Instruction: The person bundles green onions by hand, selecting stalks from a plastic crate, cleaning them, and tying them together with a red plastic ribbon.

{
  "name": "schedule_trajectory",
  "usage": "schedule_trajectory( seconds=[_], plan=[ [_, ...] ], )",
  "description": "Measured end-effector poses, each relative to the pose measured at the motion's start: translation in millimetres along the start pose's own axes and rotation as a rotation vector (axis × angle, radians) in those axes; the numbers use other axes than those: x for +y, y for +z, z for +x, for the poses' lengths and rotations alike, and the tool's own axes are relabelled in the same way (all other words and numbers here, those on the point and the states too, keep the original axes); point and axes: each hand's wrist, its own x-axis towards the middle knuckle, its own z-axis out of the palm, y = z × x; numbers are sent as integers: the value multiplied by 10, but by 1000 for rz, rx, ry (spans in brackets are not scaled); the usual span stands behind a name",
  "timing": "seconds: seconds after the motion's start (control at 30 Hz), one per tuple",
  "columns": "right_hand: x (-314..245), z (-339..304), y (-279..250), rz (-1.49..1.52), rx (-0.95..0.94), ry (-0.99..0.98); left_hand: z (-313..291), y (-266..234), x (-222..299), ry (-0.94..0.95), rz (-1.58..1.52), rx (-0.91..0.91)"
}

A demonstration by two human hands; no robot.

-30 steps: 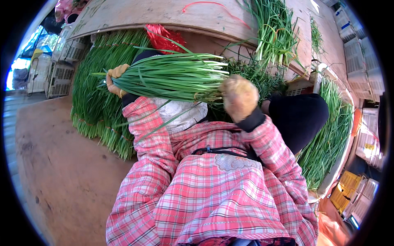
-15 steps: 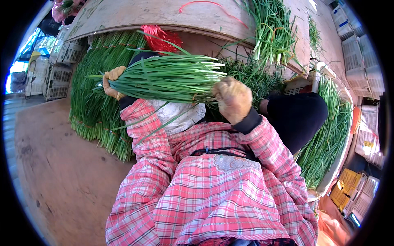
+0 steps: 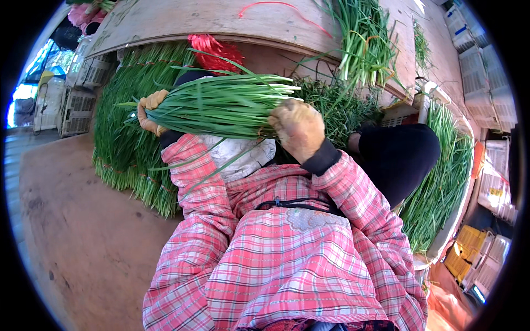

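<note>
My left hand (image 3: 151,112), in a tan glove, is closed around the leafy end of a thick bunch of Chinese chives (image 3: 221,105). The bunch lies crosswise in front of me, its pale stem ends pointing right, and a few loose leaves hang below it. Against the lower side of those stem ends is my right hand (image 3: 300,129), also gloved, its fingers curled; whatever they pinch is hidden. Below the bunch, a white cloth (image 3: 243,157) lies over my lap.
Tied chive bundles (image 3: 127,121) are stacked at left. A wooden board (image 3: 221,22) ahead carries more chives (image 3: 367,44) and a red strip. Red plastic ties (image 3: 216,54) hang at its edge. Loose trimmings (image 3: 342,110) lie beyond my right hand; a chive-filled basket (image 3: 441,182) stands right.
My right hand has shifted left along the bunch, from the tips of the stem ends to a little further in. The left hand and the bunch stay almost where they were.
</note>
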Motion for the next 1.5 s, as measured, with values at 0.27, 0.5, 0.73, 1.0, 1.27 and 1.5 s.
schedule_trajectory(
  seconds=[0.27,0.5,0.73,1.0,1.27,1.5],
  plan=[
    [697,-664,-358,-374,-166,434,-7,-72,52,63,18,-25],
    [40,-71,-380,-137,62,42,-45,3,127,29,27,-84],
    [192,-20,-168,-216,-130,-103,-4,2,64,69,62,16],
    [561,-661,-521,-170,-105,166,13,-71,42,33,94,-71],
    [99,-171,-72,-65,85,-7,140,-78,-63,-30,211,-143],
    [572,-606,-287,-323,-37,307,-42,-80,117,6,-52,-73]
  ],
)
